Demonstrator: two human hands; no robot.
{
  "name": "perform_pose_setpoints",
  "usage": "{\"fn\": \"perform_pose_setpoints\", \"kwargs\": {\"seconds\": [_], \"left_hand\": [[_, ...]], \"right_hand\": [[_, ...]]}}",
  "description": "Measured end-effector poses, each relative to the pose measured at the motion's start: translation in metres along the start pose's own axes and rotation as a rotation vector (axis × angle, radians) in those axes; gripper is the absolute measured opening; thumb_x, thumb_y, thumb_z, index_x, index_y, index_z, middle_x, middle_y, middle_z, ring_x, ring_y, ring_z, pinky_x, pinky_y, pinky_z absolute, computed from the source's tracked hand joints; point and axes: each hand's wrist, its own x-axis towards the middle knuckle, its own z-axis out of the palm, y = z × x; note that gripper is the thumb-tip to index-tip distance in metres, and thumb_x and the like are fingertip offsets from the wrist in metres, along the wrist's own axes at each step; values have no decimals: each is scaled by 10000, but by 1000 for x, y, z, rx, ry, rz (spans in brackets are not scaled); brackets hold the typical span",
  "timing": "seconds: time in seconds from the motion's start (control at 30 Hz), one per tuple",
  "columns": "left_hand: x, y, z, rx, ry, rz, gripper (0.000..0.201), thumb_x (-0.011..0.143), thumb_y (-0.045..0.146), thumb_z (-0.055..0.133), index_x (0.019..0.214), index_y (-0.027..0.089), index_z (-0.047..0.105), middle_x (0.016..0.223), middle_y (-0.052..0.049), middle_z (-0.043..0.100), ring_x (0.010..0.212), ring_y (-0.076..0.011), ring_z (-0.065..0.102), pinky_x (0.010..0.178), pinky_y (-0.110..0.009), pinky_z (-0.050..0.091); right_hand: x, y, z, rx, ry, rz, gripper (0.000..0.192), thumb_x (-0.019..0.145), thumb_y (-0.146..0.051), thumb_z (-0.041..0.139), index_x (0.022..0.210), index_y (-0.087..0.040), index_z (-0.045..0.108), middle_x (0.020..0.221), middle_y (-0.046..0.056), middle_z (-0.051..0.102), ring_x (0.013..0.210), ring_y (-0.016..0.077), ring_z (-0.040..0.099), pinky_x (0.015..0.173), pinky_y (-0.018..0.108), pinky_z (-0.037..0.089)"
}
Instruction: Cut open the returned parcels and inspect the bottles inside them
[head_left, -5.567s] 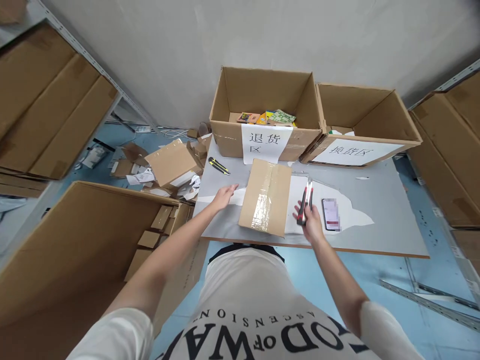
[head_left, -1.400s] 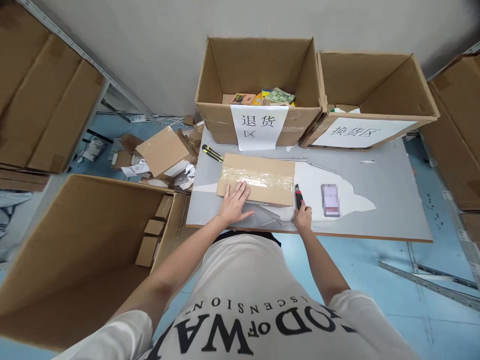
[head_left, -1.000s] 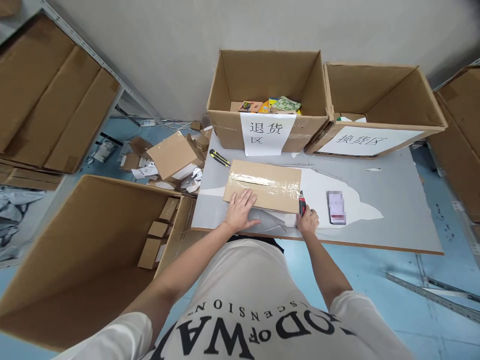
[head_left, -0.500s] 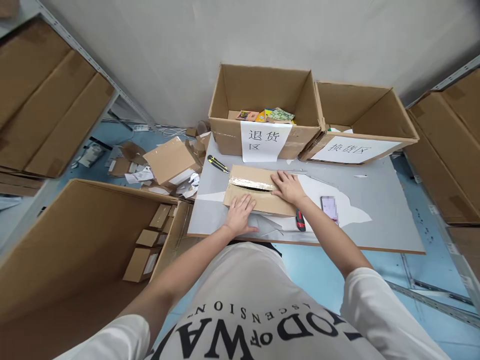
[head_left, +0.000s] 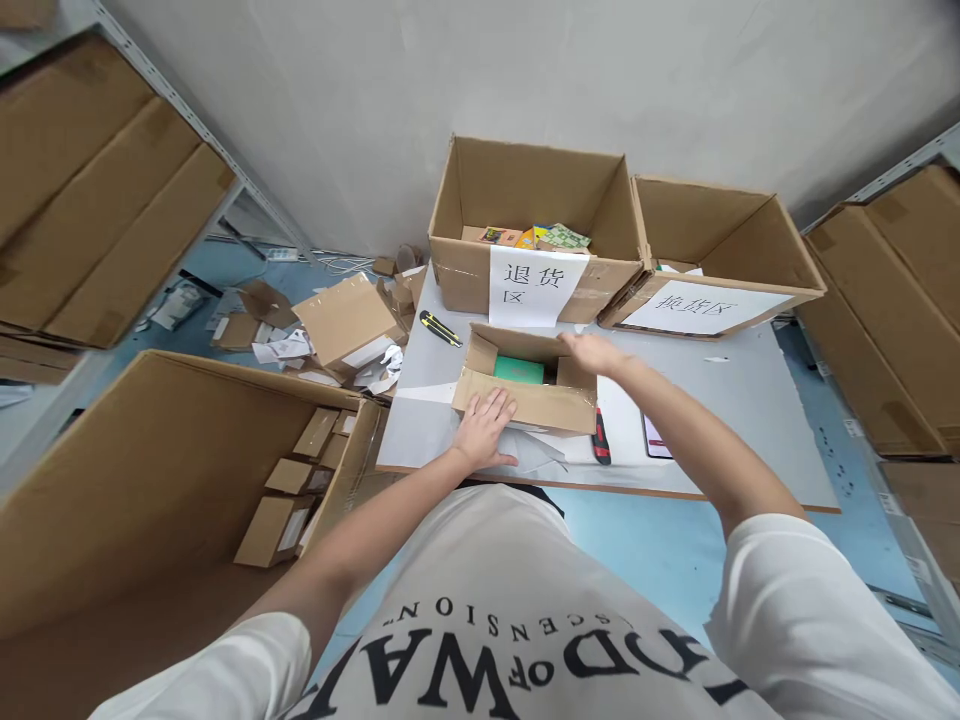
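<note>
A small cardboard box (head_left: 536, 404) lies on the table in front of me with its top open. Inside it a green item (head_left: 519, 370) shows, partly in shadow. My left hand (head_left: 484, 430) rests with fingers stretched out on the front flap, on the left side. At the far right corner, my right hand (head_left: 592, 352) has its fingers closed on the back flap of the box; the fingertips are partly hidden. A red and black utility knife (head_left: 601, 438) lies just right of the box. Left behind it is a yellow and black cutter (head_left: 440, 328).
Two large labelled cartons, a left one (head_left: 459, 270) and a right one (head_left: 799, 272), stand along the back. A phone (head_left: 656, 437) lies under my right forearm. Left of the table are a pile of discarded boxes (head_left: 346, 322) and a big carton (head_left: 161, 470) holding small boxes.
The box top has gone from nearly closed to open, uncovering the green item. My right hand has moved up to the back flap. My left hand has stayed on the front.
</note>
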Motion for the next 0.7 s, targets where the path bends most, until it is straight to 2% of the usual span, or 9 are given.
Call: {"fn": "perform_pose_setpoints", "kwargs": {"seconds": [0.1, 0.17, 0.27, 0.37, 0.47, 0.57, 0.63, 0.7], "left_hand": [[-2, 0, -1, -4, 5, 5, 1067, 569, 706, 659, 1432, 182, 313, 1526, -151, 227, 1412, -330, 158, 1129, -521, 115], [-2, 0, -2, -5, 4, 7, 1067, 571, 703, 660, 1434, 182, 309, 1528, -151, 222, 1413, -329, 157, 1127, -521, 122], [-1, -1, -4, -4, -1, 12, 1056, 585, 700, 654, 1435, 179, 305, 1529, -152, 218, 1417, -320, 149, 1127, -514, 133], [0, -2, -4, -6, -4, 9, 1046, 593, 696, 654, 1435, 182, 304, 1531, -147, 212, 1421, -315, 134, 1129, -512, 136], [1, -1, -4, -18, -8, 11, 1024, 614, 663, 667, 1438, 183, 295, 1535, -144, 202, 1424, -307, 132, 1127, -514, 140], [3, -3, -8, -36, -11, 26, 931, 673, 572, 676, 1432, 185, 303, 1529, -142, 222, 1420, -290, 161, 1124, -499, 160], [5, -12, -16, -57, -5, 35, 891, 697, 527, 675, 1430, 182, 306, 1518, -144, 255, 1410, -282, 204, 1117, -468, 200], [9, -29, -27, -82, 15, 30, 922, 693, 540, 674, 1440, 167, 283, 1507, -157, 276, 1396, -284, 243, 1107, -435, 238]], "right_hand": [[15, 27, -20, 121, 36, 82, 347, 950, -314, 319, 1144, -152, 558, 964, 147, 682, 884, 240, 631, 742, 303, 417], [25, 38, -22, 183, 94, 200, 394, 946, -426, 332, 1085, -168, 595, 1020, 141, 674, 940, 243, 613, 769, 309, 413], [37, 40, -4, 205, 223, 434, 443, 893, -511, 428, 1128, -169, 582, 1117, 158, 635, 1046, 279, 560, 886, 400, 383], [46, 30, 26, 263, 329, 548, 484, 884, -469, 457, 1254, -159, 505, 1266, 194, 533, 1168, 314, 472, 976, 512, 309], [50, 19, 46, 379, 312, 570, 466, 929, -400, 351, 1300, -146, 470, 1361, 216, 442, 1266, 322, 382, 986, 530, 317], [44, 11, 46, 333, 374, 557, 486, 942, -341, 294, 1372, -134, 389, 1480, 225, 275, 1371, 351, 212, 1013, 600, 250], [31, 5, 39, 226, 442, 481, 518, 927, -265, 319, 1430, -143, 294, 1526, 212, 172, 1403, 357, 117, 1025, 654, 165], [12, -3, 33, 125, 479, 320, 572, 891, -148, 333, 1455, -153, 240, 1544, 190, 132, 1419, 333, 76, 1044, 658, 108]]}}
